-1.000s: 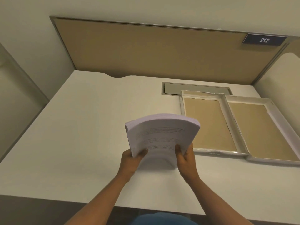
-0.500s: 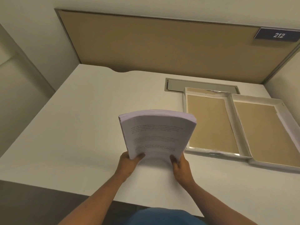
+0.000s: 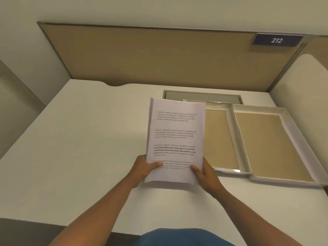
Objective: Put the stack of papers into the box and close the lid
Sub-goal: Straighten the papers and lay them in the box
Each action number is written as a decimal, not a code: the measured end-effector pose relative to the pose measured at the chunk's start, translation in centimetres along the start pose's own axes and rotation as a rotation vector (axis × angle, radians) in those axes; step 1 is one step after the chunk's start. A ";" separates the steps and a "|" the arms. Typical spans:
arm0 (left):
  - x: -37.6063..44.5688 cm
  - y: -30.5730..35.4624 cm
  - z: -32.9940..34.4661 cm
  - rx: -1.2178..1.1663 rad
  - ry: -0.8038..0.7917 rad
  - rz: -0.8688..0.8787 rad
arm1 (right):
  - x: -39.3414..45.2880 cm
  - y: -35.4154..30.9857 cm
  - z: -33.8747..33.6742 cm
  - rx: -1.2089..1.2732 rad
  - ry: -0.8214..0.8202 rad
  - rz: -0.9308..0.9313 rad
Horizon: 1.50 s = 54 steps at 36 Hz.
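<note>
Change: a second ago the stack of papers point(image 3: 175, 139) bowed over; now I see it flat and raised, ready to carry.
Grip: left hand point(image 3: 144, 167) and right hand point(image 3: 206, 172) clamp its near corners.
Place: above the desk point(image 3: 79, 139), left of the open box point(image 3: 223, 139) and its lid point(image 3: 271, 146).
Axis: long side runs away from me, top edge farthest.

Both hands hold the stack of papers point(image 3: 174, 139) by its near end, the left hand point(image 3: 144, 168) at the left corner and the right hand point(image 3: 205, 172) at the right corner, thumbs pressed on the printed top sheet, which faces the camera. The stack is raised above the white bench point(image 3: 79, 148), and it hides the left edge of the open box point(image 3: 221, 137), whose tan floor is bare. The lid point(image 3: 271, 144) lies open, touching the box on its right, toward the bench's right edge, below a tan panel point(image 3: 159, 57) bearing a sign point(image 3: 276, 40) that reads 212.
</note>
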State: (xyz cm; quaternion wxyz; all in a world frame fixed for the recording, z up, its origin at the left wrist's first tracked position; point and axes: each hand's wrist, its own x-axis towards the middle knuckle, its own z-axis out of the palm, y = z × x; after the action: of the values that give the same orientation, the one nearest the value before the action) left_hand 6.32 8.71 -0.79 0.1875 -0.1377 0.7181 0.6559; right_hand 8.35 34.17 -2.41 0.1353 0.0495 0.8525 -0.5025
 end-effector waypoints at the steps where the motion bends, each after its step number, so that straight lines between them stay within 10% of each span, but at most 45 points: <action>1: 0.4 0.5 0.7 -0.006 -0.019 -0.014 | 0.1 -0.1 -0.8 0.007 0.003 0.010; 28: 13.4 5.0 14.5 -0.113 -0.028 -0.365 | 9.1 3.8 -13.1 0.023 0.116 0.367; 42: 13.5 2.5 16.1 0.570 0.147 -0.141 | 10.9 5.2 -13.6 -0.324 0.091 0.443; 54: 12.1 2.4 15.5 0.949 -0.014 -0.140 | 9.3 5.0 -13.4 -0.601 -0.083 0.357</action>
State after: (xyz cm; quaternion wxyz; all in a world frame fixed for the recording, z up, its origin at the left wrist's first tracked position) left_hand -4.16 24.97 -5.20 0.2781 -0.0805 0.9259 0.2425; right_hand -1.93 47.84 -3.10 0.2640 0.1353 0.9339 -0.1994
